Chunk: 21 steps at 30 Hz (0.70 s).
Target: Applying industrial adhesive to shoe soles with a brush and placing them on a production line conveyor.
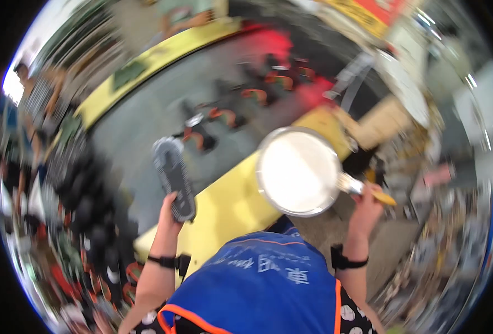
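My left hand (171, 217) grips a dark grey shoe sole (174, 177) by its lower end, thumb on the face turned up. The sole stands out beyond the yellow ledge, over the grey belt. On the right, my right hand (367, 207) is closed around a paintbrush (385, 197) with a yellow handle. Its pale bristle end lies at the right rim of a round metal bowl (262, 186). White liquid (296, 170) fills the bowl. Blur hides whether the bristles touch the rim.
Beyond the yellow ledge (216, 203) runs a grey conveyor belt (138, 131) carrying several dark shoe pieces (224, 116) with orange edges. Red light falls on its far end. Black shoe items (90, 195) are heaped at left. People (38, 97) are along the far side.
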{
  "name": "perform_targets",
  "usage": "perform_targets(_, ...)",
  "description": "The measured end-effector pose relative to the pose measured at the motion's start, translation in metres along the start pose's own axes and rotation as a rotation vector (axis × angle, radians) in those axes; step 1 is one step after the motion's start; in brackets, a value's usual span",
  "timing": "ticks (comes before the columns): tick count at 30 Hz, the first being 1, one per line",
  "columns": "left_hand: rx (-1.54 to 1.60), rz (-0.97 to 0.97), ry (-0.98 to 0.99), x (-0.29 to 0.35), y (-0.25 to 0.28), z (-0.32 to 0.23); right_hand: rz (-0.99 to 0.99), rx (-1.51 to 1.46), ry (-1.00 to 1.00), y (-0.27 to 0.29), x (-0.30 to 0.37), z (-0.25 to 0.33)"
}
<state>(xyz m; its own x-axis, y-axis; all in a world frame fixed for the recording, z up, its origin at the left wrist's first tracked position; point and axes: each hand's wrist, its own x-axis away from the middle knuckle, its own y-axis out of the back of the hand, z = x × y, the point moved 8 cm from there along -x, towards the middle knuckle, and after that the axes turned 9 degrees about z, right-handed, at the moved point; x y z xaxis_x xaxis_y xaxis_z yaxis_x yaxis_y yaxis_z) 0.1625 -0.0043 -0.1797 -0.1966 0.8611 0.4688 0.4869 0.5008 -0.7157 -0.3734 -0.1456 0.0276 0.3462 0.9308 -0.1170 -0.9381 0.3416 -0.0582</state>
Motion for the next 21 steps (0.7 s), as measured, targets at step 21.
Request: perform_targets(21,-1.244,-0.937,-0.127,-0.164,0.071,-0.106,0.059,0.226,0.026,-0.044,-0.083,0.003)
